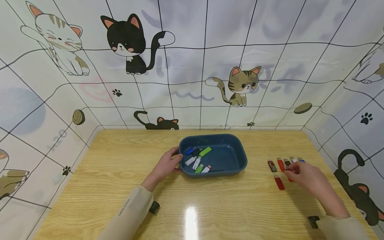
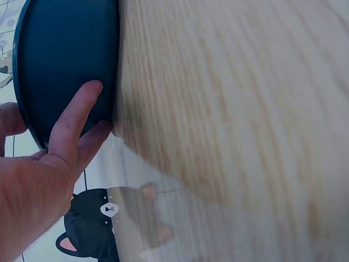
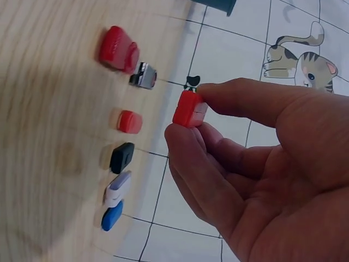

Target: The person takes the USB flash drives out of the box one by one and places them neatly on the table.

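Observation:
My left hand (image 1: 164, 165) holds the left end of a dark blue plastic basin (image 1: 231, 171), thumb at the rim and fingers against the outer wall (image 2: 65, 49). Several USB flash drives lie in the basin's left half, among them a green one (image 1: 205, 151) and a blue one (image 1: 189, 151). Between thumb and fingertips, my right hand (image 1: 309, 178) pinches a red USB flash drive (image 3: 190, 109). Close by on the table are a dark red drive (image 1: 279, 182), a red-and-silver one (image 1: 272, 165), another red one (image 3: 130, 121), a black one (image 3: 121, 158), a white one (image 3: 118, 189) and a blue one (image 3: 112, 216).
The wooden table (image 1: 120, 153) meets a cloth backdrop (image 1: 186, 63) with printed cats behind and at both sides. Glare shows on the tabletop near the front. A small dark device (image 1: 154, 207) sits at the left wrist, another (image 1: 313, 222) at the right.

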Tool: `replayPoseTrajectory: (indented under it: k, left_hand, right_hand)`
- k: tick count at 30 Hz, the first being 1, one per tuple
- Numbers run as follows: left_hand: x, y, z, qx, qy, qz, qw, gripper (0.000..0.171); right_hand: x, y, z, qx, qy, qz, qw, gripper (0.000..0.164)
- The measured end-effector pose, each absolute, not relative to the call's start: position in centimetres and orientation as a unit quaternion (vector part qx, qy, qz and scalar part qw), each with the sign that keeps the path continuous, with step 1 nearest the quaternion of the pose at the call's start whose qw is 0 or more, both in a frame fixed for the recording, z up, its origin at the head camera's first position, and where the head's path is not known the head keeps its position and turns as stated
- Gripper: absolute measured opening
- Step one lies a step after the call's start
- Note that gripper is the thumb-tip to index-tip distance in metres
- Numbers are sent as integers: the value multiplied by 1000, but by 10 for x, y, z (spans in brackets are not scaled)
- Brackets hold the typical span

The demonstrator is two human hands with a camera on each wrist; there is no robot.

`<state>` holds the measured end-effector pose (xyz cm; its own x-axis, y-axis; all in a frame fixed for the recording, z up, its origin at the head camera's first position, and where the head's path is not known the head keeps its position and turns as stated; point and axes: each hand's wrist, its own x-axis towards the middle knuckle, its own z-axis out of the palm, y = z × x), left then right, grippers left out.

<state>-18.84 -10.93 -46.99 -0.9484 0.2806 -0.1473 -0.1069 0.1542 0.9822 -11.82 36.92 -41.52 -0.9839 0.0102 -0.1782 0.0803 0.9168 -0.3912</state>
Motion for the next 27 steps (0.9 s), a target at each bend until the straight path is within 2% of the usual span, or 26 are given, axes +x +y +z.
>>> replayPoseTrajectory:
  k: [7, 27]
  left_hand:
    - [-188, -108, -468, 56, 745, 647, 151, 49]
    - [-188, -109, -467, 57, 748, 644, 151, 49]
  right_hand:
    - [-121, 379, -426, 31, 973, -192, 125, 34]
    - [-124, 377, -440, 39, 969, -189, 157, 26]
